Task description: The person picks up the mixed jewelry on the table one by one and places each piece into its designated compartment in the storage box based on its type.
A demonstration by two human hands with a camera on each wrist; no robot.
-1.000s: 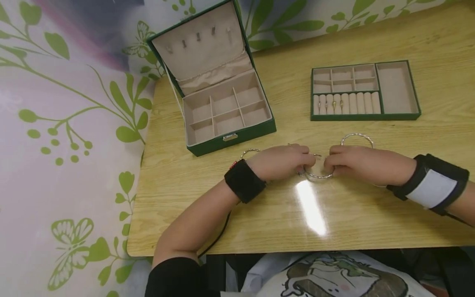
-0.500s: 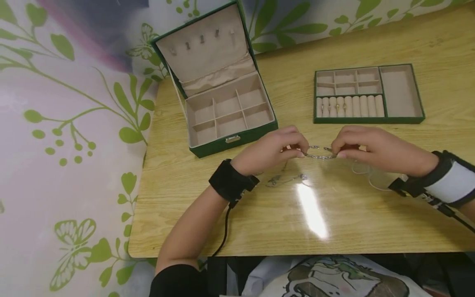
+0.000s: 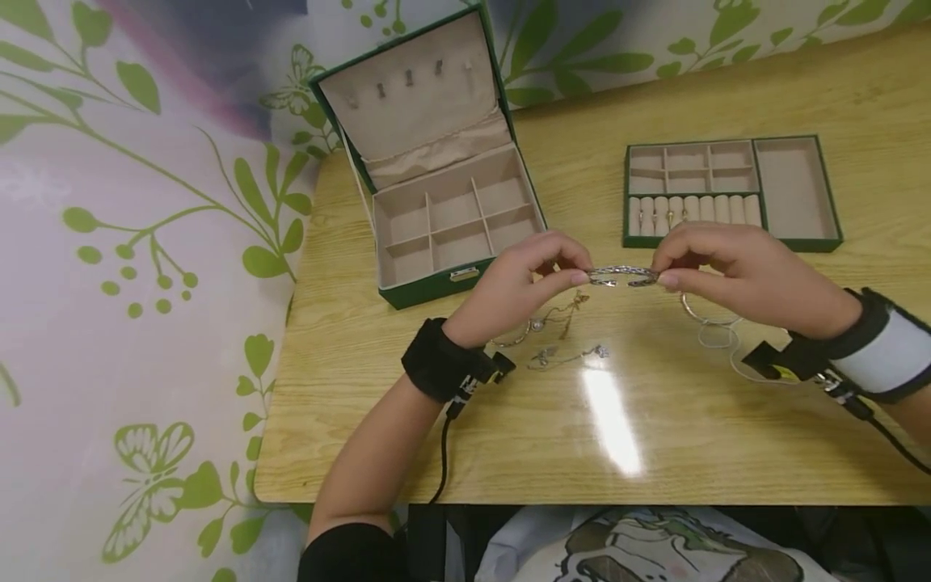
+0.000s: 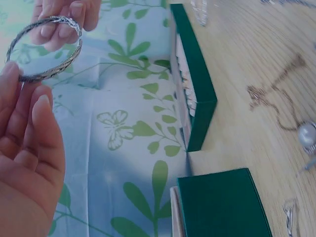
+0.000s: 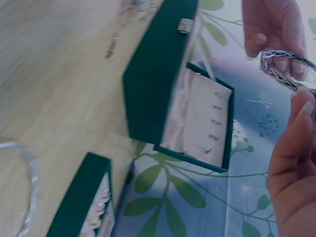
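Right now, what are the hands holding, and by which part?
A silver bangle, held above the table: left hand pinches its left end, right hand its right end.

We've got the open jewellery box (image 3: 451,202) at the back left of the surface (image 3: 655,436), the tray (image 3: 730,194) to its right. The bangle (image 3: 622,276) hangs between our left hand (image 3: 520,287) and right hand (image 3: 749,275), above chains (image 3: 563,331) lying on the surface.

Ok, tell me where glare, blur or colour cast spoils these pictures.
Head view: a bright streak of glare on the table below the hands; the bangle is sharp. Left wrist view: bluish cast, the necklace on the wood is soft. Right wrist view: same cast, the near tabletop and the bracelet at left are blurred.
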